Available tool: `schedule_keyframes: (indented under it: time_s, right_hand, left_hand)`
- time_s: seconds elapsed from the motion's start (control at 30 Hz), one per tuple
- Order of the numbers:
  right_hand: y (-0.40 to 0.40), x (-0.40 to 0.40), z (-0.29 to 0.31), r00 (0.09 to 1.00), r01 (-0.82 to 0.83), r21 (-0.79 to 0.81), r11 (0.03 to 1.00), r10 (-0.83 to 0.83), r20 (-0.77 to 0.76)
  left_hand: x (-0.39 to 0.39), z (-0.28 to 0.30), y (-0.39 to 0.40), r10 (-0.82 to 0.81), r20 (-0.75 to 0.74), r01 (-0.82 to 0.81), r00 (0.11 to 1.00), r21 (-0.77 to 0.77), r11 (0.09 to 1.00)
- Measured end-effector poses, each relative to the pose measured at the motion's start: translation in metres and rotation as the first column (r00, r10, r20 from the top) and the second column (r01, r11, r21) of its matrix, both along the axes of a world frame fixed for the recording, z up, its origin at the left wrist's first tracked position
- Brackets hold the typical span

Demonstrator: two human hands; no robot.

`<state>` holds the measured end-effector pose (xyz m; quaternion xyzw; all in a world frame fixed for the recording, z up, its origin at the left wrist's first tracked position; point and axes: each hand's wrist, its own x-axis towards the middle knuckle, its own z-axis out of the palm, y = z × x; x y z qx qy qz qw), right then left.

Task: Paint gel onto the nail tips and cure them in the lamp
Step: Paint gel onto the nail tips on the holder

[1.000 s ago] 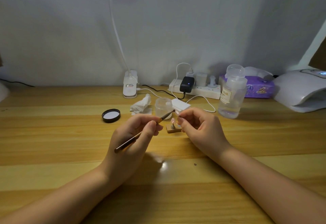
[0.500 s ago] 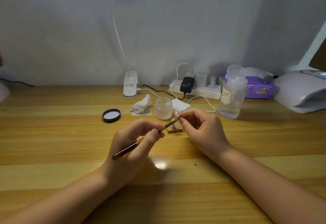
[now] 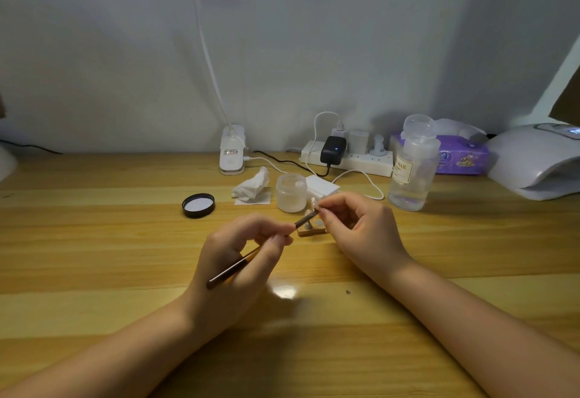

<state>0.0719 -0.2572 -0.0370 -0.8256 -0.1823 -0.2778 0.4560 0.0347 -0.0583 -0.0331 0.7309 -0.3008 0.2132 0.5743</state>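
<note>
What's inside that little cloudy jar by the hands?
The open jar has frosted walls, so its inside is blurry. A pale whitish patch shows near the top; what it is can't be told. Its black lid lies off to the left.

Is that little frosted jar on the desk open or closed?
Open. The frosted jar has no lid on, and a black lid lies face-up on the desk to its left.

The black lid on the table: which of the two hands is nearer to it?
Left. The left hand, gripping the brush, is just in front and to the right of the lid. The right hand is farther right, past the jar.
</note>
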Motion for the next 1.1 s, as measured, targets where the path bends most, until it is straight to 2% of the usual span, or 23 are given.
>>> schedule_keyframes:
  time_s: [0.27, 0.53, 0.87, 1.1]
  right_hand:
    - [0.0012, -0.0009, 0.0006, 0.999, 0.021, -0.046, 0.999, -0.019, 0.041]
    - [0.0011, 0.0007, -0.0005, 0.997, 0.044, -0.044, 0.998, -0.041, 0.059]
    - [0.0008, -0.0002, 0.0007, 0.996, 0.057, -0.073, 0.996, -0.052, 0.074]
    - [0.0007, 0.0001, 0.0003, 0.998, 0.05, -0.025, 0.998, -0.049, 0.037]
  left_hand:
    - [0.0031, 0.0035, -0.0012, 0.053, 0.195, -0.082, 0.979, 0.142, 0.987]
    - [0.0009, 0.0019, 0.0031, 0.056, 0.125, -0.072, 0.991, 0.131, 0.989]
    - [0.002, 0.0032, 0.0011, 0.051, 0.171, -0.079, 0.984, 0.157, 0.985]
    - [0.0056, 0.0005, 0.0038, 0.063, 0.029, -0.064, 0.998, 0.04, 0.997]
